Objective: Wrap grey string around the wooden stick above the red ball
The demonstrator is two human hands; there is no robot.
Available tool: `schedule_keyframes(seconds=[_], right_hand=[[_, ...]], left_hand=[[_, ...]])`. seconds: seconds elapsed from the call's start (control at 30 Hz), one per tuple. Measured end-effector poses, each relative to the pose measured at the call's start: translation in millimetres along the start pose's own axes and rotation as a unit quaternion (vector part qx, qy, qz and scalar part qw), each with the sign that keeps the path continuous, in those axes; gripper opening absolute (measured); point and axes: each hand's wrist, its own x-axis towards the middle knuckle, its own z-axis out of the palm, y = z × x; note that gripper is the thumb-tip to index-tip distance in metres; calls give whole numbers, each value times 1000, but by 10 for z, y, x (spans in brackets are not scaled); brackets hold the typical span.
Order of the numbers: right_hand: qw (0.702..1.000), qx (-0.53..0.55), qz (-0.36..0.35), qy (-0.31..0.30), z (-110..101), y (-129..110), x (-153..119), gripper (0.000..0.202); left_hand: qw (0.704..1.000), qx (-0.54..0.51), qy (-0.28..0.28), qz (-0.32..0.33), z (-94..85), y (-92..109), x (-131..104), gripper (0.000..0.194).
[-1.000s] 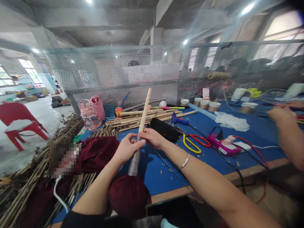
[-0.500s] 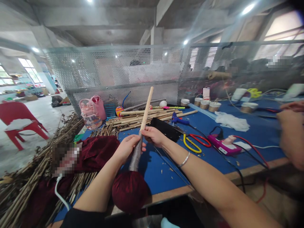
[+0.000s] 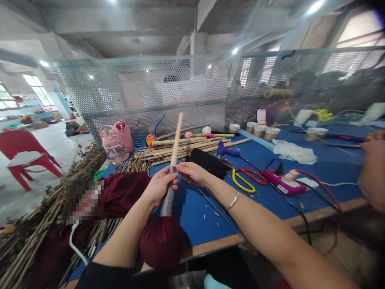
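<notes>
A pale wooden stick (image 3: pixel 177 140) stands tilted over the table, its lower part covered by a grey wrap (image 3: pixel 167 204). At its bottom end is a round dark red cloth ball (image 3: pixel 164 243) by the table's front edge. My left hand (image 3: pixel 163 184) is closed round the stick near the top of the grey wrap. Just to the right, my right hand (image 3: pixel 192 173) pinches at the upper edge of the wrap; what lies between its fingertips is too small to make out. A silver bangle (image 3: pixel 233 200) circles my right wrist.
Dark red cloth (image 3: pixel 123 192) and dried stalks (image 3: pixel 51 224) lie left. Behind are wooden sticks (image 3: pixel 207 145), a black sheet (image 3: pixel 209 162) and a blue glue gun (image 3: pixel 228 150). Scissors (image 3: pixel 243 182) and a purple power strip (image 3: pixel 285 184) are right. A person's arm (image 3: pixel 373 172) shows far right.
The stick's top has swung left and is more upright. My right hand's fingers have drawn off the bare wood to a pinch beside the stick, and my left hand has shifted slightly left.
</notes>
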Motion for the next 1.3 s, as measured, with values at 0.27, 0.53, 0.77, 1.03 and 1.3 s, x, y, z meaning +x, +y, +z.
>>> schedule_keyframes(seconds=[0.27,0.53,0.77,1.03,1.3], right_hand=[[963,-183,-43,192,-332,150,144,25],[720,-366,-212,550,-489,101,126,55],[980,-38,-144,135,74,21,44,41],[988,155,6,-19,-91,103,67,46],[984,122,75,-109,-55,78,3,36]], left_hand=[[990,-127,51,-26,-120,106,26,15],[995,-56,81,-7,-104,85,49,16],[991,90,97,31,-53,69,36,24],[928,369,60,-1,106,6,303,26],[946,319,41,-31,33,-102,229,28]])
